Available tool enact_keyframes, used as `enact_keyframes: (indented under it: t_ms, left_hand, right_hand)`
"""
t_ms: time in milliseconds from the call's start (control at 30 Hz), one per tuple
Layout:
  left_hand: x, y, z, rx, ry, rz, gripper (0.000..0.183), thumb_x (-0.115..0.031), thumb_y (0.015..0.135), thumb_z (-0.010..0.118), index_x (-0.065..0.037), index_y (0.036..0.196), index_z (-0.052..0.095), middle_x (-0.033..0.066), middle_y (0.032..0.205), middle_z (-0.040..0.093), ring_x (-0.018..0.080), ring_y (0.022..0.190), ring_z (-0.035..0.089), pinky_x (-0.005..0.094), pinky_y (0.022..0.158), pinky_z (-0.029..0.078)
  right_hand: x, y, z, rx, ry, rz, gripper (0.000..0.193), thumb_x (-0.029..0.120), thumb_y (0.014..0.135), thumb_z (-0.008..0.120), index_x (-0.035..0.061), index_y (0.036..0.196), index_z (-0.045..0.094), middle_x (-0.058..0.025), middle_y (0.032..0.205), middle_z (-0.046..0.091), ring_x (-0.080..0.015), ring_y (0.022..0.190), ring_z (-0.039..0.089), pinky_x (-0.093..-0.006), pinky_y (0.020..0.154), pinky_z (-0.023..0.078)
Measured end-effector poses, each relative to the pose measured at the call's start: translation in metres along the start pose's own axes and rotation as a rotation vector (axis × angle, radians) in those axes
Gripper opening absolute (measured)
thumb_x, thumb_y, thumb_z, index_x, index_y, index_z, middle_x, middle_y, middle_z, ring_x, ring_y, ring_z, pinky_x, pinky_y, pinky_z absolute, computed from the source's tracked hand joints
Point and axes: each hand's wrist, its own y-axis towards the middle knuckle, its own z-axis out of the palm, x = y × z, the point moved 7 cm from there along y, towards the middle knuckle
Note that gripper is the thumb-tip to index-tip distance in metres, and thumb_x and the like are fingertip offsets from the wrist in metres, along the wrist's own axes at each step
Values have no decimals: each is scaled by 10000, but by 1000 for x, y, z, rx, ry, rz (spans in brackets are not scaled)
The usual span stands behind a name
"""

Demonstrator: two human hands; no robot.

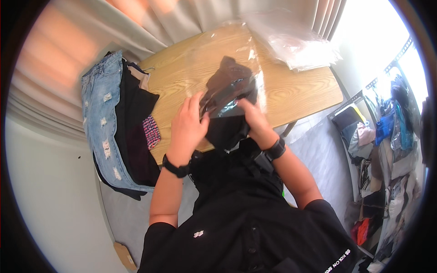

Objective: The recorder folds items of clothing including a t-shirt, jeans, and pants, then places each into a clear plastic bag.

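loosely curled, left grip (pixel 190 127) and right grip (pixel 257 120) hold clear bag (pixel 223 43)

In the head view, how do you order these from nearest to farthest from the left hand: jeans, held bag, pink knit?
1. Held bag, at the left hand.
2. Pink knit, left of the hand.
3. Jeans, farther left.

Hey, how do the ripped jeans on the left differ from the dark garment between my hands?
The ripped jeans are light blue with frayed holes; the dark garment shows none. The jeans stretch out long; the garment is a compact bundle. The jeans lie uncovered; the garment is partly covered by a clear bag, held in your left hand and right hand. Both are clothing.
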Motion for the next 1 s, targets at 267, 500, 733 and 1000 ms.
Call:
enact_keyframes:
  t_ms: [267,500,733,1000]
  left_hand:
    - [25,-21,28,202,-124,-182,379,25,720,582,-50,1089,535,159,951,565,330,891,584,405,709,480]
    - [21,3,5,-210,-41,-5,264,20,747,631,-19,1005,594,115,833,587,245,744,620,331,668,484]
    - [37,2,30,-173,-272,-169,201,38,794,593,7,992,603,121,858,597,212,762,619,299,684,489]
    - [79,0,55,4,-434,-262,233,30,828,572,2,1058,597,122,895,604,215,802,617,305,724,493]
  right_hand:
    - [23,36,-6,-9,210,-31,197,179,840,540,4,927,570,-89,781,634,-200,709,630,-305,646,538]
    - [40,40,16,210,346,102,179,146,826,498,15,840,619,-97,710,652,-227,641,644,-319,619,544]
    - [19,118,-18,75,409,-214,255,136,831,597,23,1055,547,-116,992,620,-241,905,603,-355,778,498]
    - [-38,136,7,30,354,180,277,142,888,512,-32,1100,549,-137,1056,619,-282,981,578,-429,846,468]
